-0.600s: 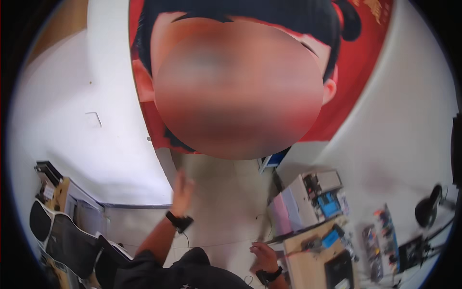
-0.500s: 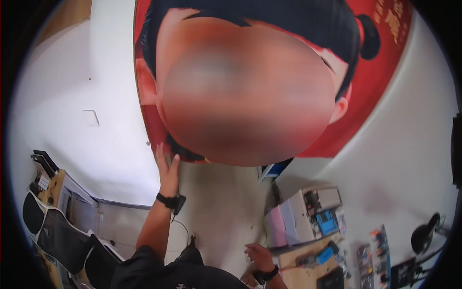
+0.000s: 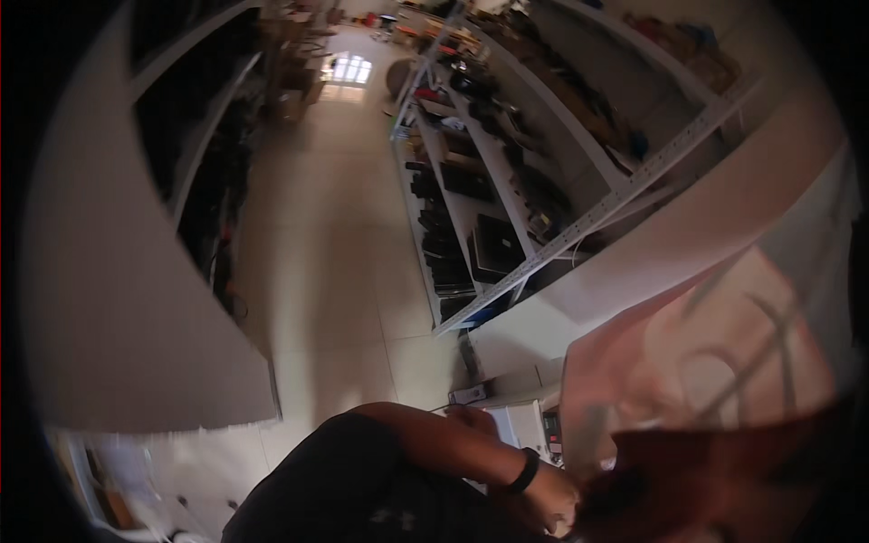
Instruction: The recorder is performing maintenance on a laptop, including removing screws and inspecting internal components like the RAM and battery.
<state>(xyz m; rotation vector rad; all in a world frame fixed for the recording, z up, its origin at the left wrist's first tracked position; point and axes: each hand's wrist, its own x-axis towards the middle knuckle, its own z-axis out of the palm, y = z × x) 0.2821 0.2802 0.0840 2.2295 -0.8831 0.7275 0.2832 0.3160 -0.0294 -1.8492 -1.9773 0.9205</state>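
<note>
A red door curtain (image 3: 701, 362) with a printed figure hangs swept aside at the right, smeared by motion, its lower part dark red. My left arm reaches across my body to the right, a black band on the wrist. At the curtain's edge is my left hand (image 3: 550, 500), its fingers curled in and apparently gripping the cloth; the fingertips are partly hidden. Beyond that forearm a second hand shows, seemingly my right hand (image 3: 472, 419), near a pale box-like surface (image 3: 525, 425). Its fingers are mostly covered and blurred.
Through the doorway a tiled floor (image 3: 317, 271) runs between metal shelves. The right shelving (image 3: 579, 226) holds dark devices and boxes, its slanting post close to the opening. More shelves (image 3: 204, 145) stand on the left, behind a white wall edge (image 3: 154, 335).
The curtain, which hung across the doorway, is now pulled to the right. My left hand has gone from its lower left edge across to the right. The room beyond has come into sight.
</note>
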